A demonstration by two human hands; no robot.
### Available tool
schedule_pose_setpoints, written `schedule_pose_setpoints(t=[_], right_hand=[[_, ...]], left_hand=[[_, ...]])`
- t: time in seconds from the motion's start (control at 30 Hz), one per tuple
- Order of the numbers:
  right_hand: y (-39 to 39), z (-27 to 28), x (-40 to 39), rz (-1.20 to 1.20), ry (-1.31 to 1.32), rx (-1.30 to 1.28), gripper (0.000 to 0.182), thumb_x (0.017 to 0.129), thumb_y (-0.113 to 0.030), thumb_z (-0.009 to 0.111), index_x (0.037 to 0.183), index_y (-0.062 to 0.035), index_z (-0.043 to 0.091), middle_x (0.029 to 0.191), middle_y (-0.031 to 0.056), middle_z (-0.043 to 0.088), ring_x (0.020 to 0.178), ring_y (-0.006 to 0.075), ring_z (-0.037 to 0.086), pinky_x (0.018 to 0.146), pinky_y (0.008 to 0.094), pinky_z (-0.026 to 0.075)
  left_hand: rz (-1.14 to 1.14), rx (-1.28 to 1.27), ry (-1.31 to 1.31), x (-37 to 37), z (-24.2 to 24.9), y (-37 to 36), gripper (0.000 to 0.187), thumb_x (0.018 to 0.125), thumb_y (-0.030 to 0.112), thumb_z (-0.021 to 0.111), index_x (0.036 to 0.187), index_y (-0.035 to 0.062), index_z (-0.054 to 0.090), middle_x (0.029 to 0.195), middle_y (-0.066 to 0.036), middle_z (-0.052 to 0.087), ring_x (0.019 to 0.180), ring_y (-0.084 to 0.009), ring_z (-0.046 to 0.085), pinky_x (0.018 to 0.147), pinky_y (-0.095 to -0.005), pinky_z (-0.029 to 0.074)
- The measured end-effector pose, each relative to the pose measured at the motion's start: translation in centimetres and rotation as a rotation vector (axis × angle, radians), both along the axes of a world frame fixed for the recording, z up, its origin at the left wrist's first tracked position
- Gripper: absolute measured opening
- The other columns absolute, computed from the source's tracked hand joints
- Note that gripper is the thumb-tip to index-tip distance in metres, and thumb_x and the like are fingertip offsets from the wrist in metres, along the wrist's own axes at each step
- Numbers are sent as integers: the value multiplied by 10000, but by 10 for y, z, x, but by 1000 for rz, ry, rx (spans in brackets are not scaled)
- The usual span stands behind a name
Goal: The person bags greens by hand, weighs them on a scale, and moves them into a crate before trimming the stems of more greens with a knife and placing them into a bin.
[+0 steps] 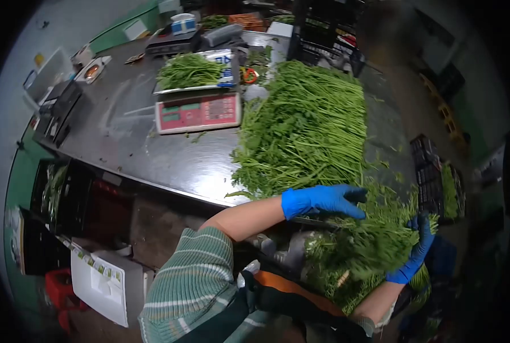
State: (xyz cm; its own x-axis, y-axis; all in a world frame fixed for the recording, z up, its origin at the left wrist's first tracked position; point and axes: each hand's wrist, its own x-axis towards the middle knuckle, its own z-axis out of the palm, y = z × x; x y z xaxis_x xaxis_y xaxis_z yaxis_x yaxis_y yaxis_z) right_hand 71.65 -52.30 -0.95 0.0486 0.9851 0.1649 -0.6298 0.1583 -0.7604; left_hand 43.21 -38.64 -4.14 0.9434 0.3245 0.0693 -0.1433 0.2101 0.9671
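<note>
Left hand (323,200), blue-gloved, is reaching across the table's near edge at the low end of the green pile (312,126), fingers extending and parting, gripping nothing; cannot tell if it's touching leaves. Right hand (418,251), also gloved, is grasping a leafy bunch (375,243), blurred, which is hanging in front of the near edge, just right of the left hand and above loose greens (355,291). Pile is filling the right-centre of the steel table (181,160), leaves facing left, stems facing right, a scrap-strewn strip running between stems and the right edge. Scale (201,112) is sitting left of the pile, carrying more greens (189,71); steel is stretching from it to the near edge, giving sideways room. Dark crates (426,157) are standing beyond the right edge.
</note>
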Motion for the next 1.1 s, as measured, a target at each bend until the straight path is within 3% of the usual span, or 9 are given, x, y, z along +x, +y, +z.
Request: schedule_pose_setpoints(t=[0.07,0.1,0.3,0.43,0.53,0.63,0.87,1.03,1.1], right_hand=[[40,1,-40,-706,-1117,-228,371,776,-17,557,1137,-9,472,1060,145,543,990,226,519,841,314,414],[43,16,-76,-661,-1784,-218,367,773,-18,565,1131,-4,482,1134,140,520,1088,249,467,878,329,389],[105,48,-256,-461,-1153,62,341,758,-28,576,1095,-16,521,1085,90,546,971,181,514,836,312,406],[160,46,-358,-343,-920,212,402,749,-87,623,1126,-22,501,1080,90,539,927,149,510,808,288,411],[196,50,-436,33,-764,179,465,745,-141,651,1158,-25,473,1082,96,539,950,184,512,818,305,412],[237,56,-485,-75,-648,324,527,736,-190,672,1185,-29,448,1092,102,535,970,206,516,828,302,416],[258,7,-506,-182,-754,-36,288,795,-23,545,1083,-22,539,1018,89,579,880,133,558,769,241,437],[250,14,-533,-97,-1058,-4,252,781,-11,547,1032,-22,575,977,75,594,888,134,564,797,260,441],[248,18,-527,-90,-1129,34,258,768,-19,563,1025,-36,583,960,76,597,869,140,569,787,264,440]], left_hand=[[125,114,29,-38,29,8,847,705,289,686,1324,2,185,1331,-149,306,1223,-228,304,979,-313,297],[199,227,58,-55,38,9,839,711,284,682,1324,2,183,1327,-152,312,1219,-234,311,982,-310,293],[452,636,-24,-94,24,17,1047,564,372,778,1319,-6,160,1311,-180,318,1183,-259,358,975,-340,304],[433,139,-215,-175,16,48,975,535,256,813,1276,-6,237,1203,-150,419,1078,-251,436,924,-354,356],[453,-124,-15,-260,2,79,699,614,179,760,1179,-7,393,1056,-105,532,972,-185,507,849,-291,409],[675,-78,108,-346,19,104,425,668,131,709,1030,6,525,901,-78,597,843,-145,563,771,-259,448],[1048,1318,846,-461,136,259,610,613,302,697,1107,39,456,956,-182,568,853,-318,565,708,-376,470],[689,1408,854,-428,0,345,1013,544,578,674,1297,47,253,1223,-243,388,1086,-390,427,885,-421,380],[649,1438,910,-423,2,332,1110,506,651,650,1320,39,207,1308,-257,262,1174,-432,305,961,-445,293]])
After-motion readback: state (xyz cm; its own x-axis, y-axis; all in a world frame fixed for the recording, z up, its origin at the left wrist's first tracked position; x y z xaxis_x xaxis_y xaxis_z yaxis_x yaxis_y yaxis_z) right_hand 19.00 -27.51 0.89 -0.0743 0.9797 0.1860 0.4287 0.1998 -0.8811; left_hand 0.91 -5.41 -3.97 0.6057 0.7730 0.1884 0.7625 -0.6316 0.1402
